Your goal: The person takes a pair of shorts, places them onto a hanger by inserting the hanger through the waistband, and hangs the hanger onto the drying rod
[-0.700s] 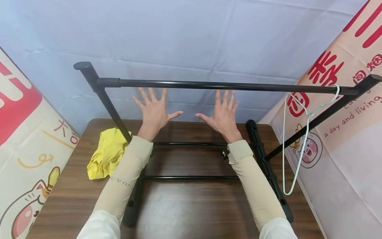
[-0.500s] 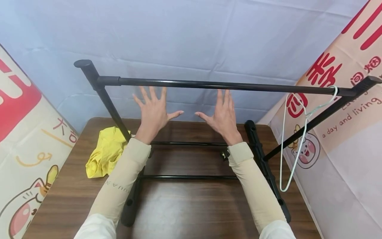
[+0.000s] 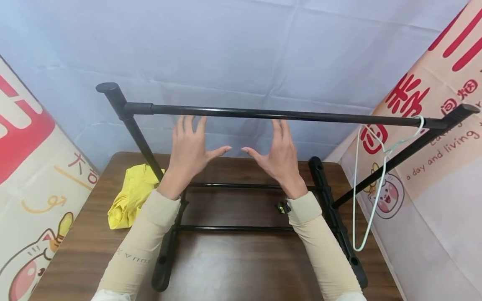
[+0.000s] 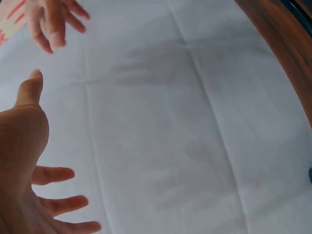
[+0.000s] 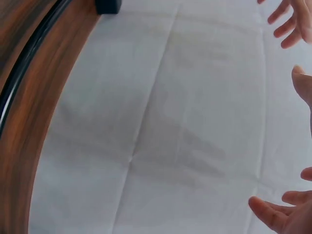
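Both hands are held up behind the black rack's top bar (image 3: pixel 244 113) in the head view, palms facing away from the camera. My left hand (image 3: pixel 189 152) has extended fingers and a thumb pointing inward. Opposite it, my right hand (image 3: pixel 280 159) holds its fingers close together, its thumb toward the left one. A gap separates the two thumbs, and neither hand holds anything. The left wrist view shows the left hand (image 4: pixel 22 146) with the right fingers above it. At the right edge of the right wrist view, the right hand (image 5: pixel 287 214) is partly cut off.
A crumpled yellow cloth (image 3: pixel 132 196) lies on the brown table (image 3: pixel 226 263), left of the rack. On the top bar's right end hangs a pale green hanger (image 3: pixel 382 184). Two lower rods join the rack's black feet (image 3: pixel 163 263). A pale fabric backdrop (image 3: pixel 226 50) stands behind.
The spread fingers of both hands have drawn closer together. My left hand and forearm have shifted slightly left and downward. The hanger has swung a little.
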Action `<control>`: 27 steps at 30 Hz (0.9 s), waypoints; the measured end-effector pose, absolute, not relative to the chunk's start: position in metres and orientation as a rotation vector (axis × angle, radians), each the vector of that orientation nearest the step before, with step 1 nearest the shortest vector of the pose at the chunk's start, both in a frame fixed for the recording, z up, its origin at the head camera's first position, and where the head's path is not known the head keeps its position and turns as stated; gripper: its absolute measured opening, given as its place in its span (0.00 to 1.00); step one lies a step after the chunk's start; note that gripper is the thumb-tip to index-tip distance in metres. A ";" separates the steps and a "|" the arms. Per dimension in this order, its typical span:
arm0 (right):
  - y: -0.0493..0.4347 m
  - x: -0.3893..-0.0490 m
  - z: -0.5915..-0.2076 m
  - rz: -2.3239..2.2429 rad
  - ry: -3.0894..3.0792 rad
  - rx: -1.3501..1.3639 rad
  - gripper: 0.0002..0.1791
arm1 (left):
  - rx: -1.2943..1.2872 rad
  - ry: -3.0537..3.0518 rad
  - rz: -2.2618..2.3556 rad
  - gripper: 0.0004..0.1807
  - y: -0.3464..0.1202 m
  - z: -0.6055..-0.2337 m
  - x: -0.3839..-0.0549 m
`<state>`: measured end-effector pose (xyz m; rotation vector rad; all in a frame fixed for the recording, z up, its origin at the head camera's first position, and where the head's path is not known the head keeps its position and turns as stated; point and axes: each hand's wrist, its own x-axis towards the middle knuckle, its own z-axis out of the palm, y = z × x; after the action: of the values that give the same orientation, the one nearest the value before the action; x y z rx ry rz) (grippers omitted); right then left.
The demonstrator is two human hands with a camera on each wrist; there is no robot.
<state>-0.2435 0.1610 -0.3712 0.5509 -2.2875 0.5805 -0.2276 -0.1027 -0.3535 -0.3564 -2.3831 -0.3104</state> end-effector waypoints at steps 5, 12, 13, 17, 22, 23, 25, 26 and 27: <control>0.155 -0.231 -0.370 0.638 -2.270 0.593 0.61 | -0.354 -2.555 -0.601 0.57 -0.103 -0.345 -0.206; 0.147 -0.219 -0.366 0.724 -2.203 0.691 0.57 | -0.300 -2.659 -0.925 0.50 -0.109 -0.340 -0.186; 0.145 -0.217 -0.365 0.732 -2.194 0.706 0.56 | -0.298 -2.664 -0.957 0.49 -0.111 -0.340 -0.183; 0.138 -0.208 -0.362 0.754 -2.144 0.761 0.53 | -0.301 -2.663 -0.979 0.48 -0.117 -0.339 -0.172; 0.131 -0.194 -0.360 0.804 -2.103 0.800 0.52 | -0.340 -2.633 -0.932 0.48 -0.120 -0.341 -0.158; 0.129 -0.191 -0.361 0.819 -2.101 0.800 0.52 | -0.343 -2.629 -0.934 0.47 -0.120 -0.341 -0.155; 0.127 -0.184 -0.361 0.839 -2.106 0.799 0.51 | -0.339 -2.631 -0.960 0.46 -0.121 -0.342 -0.148; 0.126 -0.181 -0.362 0.845 -2.108 0.798 0.51 | -0.336 -2.636 -0.978 0.45 -0.122 -0.342 -0.145; 0.125 -0.177 -0.362 0.850 -2.111 0.799 0.50 | -0.332 -2.642 -0.998 0.45 -0.123 -0.342 -0.142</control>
<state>-0.1771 0.1247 -0.3624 0.7986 -2.1114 0.8503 -0.1421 -0.1232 -0.3424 -0.3324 -2.6421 -0.9984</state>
